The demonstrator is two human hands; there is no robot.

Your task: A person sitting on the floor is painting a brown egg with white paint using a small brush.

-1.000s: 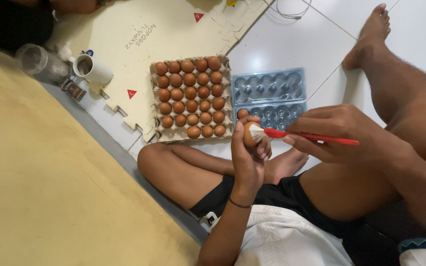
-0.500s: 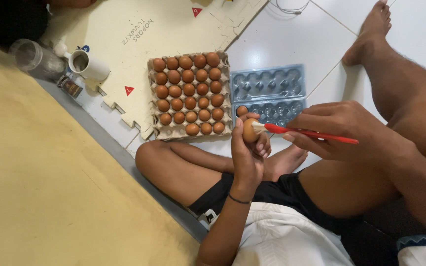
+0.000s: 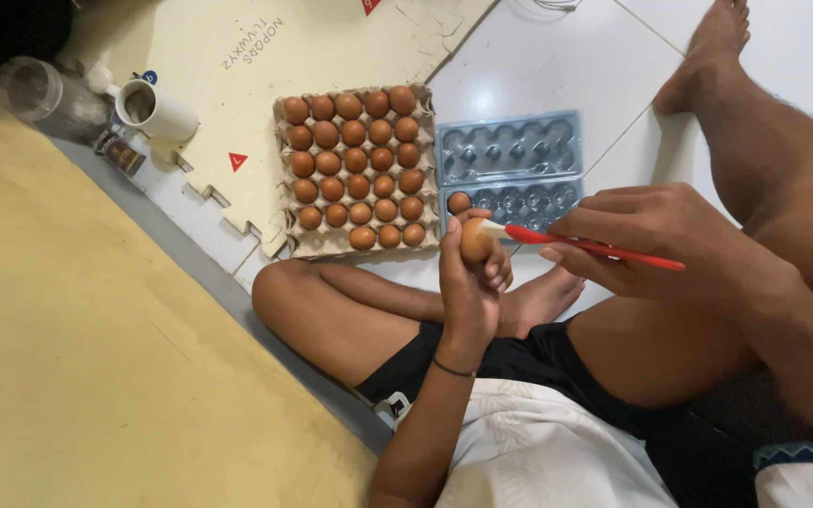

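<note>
Two hands work over the lap: left hand (image 3: 470, 282) clasps a brown oval egg (image 3: 475, 240) upright, right hand (image 3: 646, 240) pinches a red-handled brush (image 3: 585, 245) touching it. Squeezing too tightly could crack the shell, I judge.

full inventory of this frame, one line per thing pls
egg tray: 1, grey cardboard, on the foam mat, full of brown eggs
plastic egg carton: 1, blue, open, on the white floor, one egg inside
mug: 1, white, on the mat
jar: 1, clear, beside the mug
foam mat: 1, cream, top left
egg: 1, brown, in left hand
brush: 1, red handle, tip at the egg
left hand: holds egg
right hand: holds brush
</note>
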